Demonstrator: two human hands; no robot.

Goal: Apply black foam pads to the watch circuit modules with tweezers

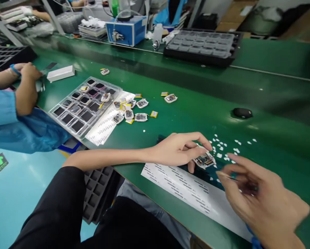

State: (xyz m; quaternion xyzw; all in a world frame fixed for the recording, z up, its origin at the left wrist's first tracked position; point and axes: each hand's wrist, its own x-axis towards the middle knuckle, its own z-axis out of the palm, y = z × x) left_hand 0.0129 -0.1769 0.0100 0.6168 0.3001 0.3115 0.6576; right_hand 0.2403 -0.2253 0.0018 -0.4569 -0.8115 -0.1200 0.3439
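My left hand [179, 148] is closed on a small white-framed device [204, 160] whose open back shows a circuit board. It holds the device low over the bench, by its left edge. To the right, my right hand [261, 197] is apart from the device, its fingers curled together. Something thin and dark shows at those fingertips, too blurred to name. Small white paper-like pieces [219, 155] lie scattered just beyond the device. Under my hands lies a white sheet of printed labels [181, 183], partly covered by the right hand.
Several similar devices [140, 117] with yellow-edged batteries lie left of centre, beside a clear compartment tray [86, 136] and more label sheets [99, 133]. A black oval object [242, 112] sits at right. A co-worker's hands [30, 71] are at far left; a blue box [126, 31] stands behind.
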